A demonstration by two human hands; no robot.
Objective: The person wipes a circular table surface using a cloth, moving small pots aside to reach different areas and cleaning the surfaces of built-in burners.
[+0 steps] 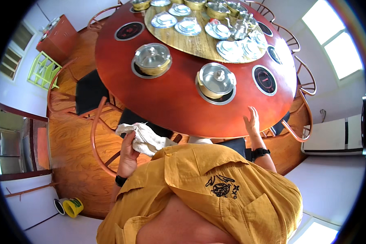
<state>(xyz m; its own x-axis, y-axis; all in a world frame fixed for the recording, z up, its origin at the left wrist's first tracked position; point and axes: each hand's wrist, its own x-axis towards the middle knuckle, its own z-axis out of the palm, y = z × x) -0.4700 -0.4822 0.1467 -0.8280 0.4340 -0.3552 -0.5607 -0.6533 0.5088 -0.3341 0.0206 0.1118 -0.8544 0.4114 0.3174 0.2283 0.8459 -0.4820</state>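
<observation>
My left hand [130,149] grips a crumpled white cloth [148,138] beside the near left edge of a round red table [170,103]. Above the table's near right edge is my right hand [252,122], bare, with thumb and fingers apart; whether it touches the surface I cannot tell. In front of me a gold-coloured pot with a glass lid [216,80] sits on an inset induction cooker. Another lidded pot [152,59] stands on a cooker to its left. An uncovered induction cooker [264,80] lies beyond my right hand.
A marbled round turntable [183,44] bears wrapped tableware sets [188,26], metal kettles [240,30] and several lidded pots [217,10]. Wooden chairs [93,91] ring the table. At left are a green rack [43,70], a red cabinet [58,36] and a yellow bucket [73,207].
</observation>
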